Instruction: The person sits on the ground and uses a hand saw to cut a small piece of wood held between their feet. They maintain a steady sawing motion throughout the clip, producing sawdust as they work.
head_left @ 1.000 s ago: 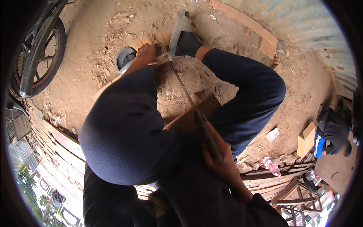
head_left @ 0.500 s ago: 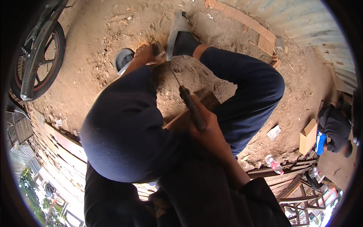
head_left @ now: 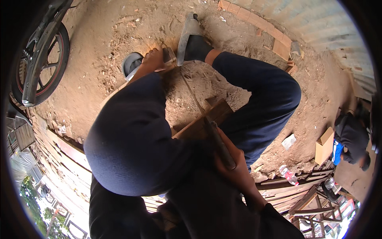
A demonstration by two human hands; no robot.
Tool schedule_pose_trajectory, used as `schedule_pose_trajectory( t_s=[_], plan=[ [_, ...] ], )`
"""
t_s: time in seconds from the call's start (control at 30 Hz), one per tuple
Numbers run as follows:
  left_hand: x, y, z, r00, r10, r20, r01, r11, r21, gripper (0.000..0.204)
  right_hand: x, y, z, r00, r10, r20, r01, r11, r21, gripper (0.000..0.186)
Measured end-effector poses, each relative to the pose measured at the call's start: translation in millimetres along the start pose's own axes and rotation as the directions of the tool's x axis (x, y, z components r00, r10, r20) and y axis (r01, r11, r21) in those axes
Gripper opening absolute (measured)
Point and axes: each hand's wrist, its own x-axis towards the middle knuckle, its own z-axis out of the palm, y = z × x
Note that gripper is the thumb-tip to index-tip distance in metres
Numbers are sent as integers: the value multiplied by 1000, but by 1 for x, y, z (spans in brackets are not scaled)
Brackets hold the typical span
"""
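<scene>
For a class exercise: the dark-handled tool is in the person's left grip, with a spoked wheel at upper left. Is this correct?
Not quite: the head view shows the dark-handled tool in the right grip; the spoked wheel is at upper left.

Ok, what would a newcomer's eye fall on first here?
Probably the long, thin blade running through the middle, its dark handle gripped by the right hand at centre-right. Then the bent navy-clad legs on either side, with the left hand low beside the feet, near the top; and the spoked wheel at upper left.
</scene>
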Motion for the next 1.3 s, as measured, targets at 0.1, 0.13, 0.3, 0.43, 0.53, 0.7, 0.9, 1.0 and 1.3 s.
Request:
schedule_pose_trajectory(
  t_s=[0.1, 0.13, 0.3, 0.43, 0.53, 0.7, 0.9, 1.0, 1.3],
  plan=[
    [-5, -8, -3, 999, 25, -36, -27, 998, -55, 80, 13, 1, -1, 987, 141, 75, -147, 986, 73, 58],
    [-1, -6, 4, 998, 34, -62, -39, 996, -82, 77, 36, -1, 3, 954, 260, 150, -276, 956, 98, 58],
    [2, 5, 5, 999, 49, -6, -49, 999, -9, 73, 11, -2, 7, 998, 55, 20, -56, 997, 59, 60],
    [-10, -1, -12, 1000, 5, -18, -5, 1000, -15, 73, 4, 4, -2, 960, 233, 155, -258, 951, 169, 62],
    [-4, 2, 2, 998, 46, -42, -48, 998, -45, 73, 32, -2, 3, 915, 328, 236, -365, 920, 139, 62],
    [-11, -6, -8, 1000, 2, -10, -2, 1000, -10, 73, -7, 11, 9, 999, 40, 27, -44, 988, 146, 70],
    [-4, 0, -5, 998, 55, -36, -56, 998, -26, 72, 36, 7, 14, 985, 137, 104, -148, 983, 108, 69],
    [-14, -9, -13, 1000, 0, 0, 0, 1000, 19, 73, 5, 9, 11, 998, -66, -6, 66, 997, 50, 69],
    [-2, -2, -3, 998, 52, -35, -54, 997, -46, 74, 17, 7, 7, 983, 159, 91, -165, 984, 66, 66]
  ],
)
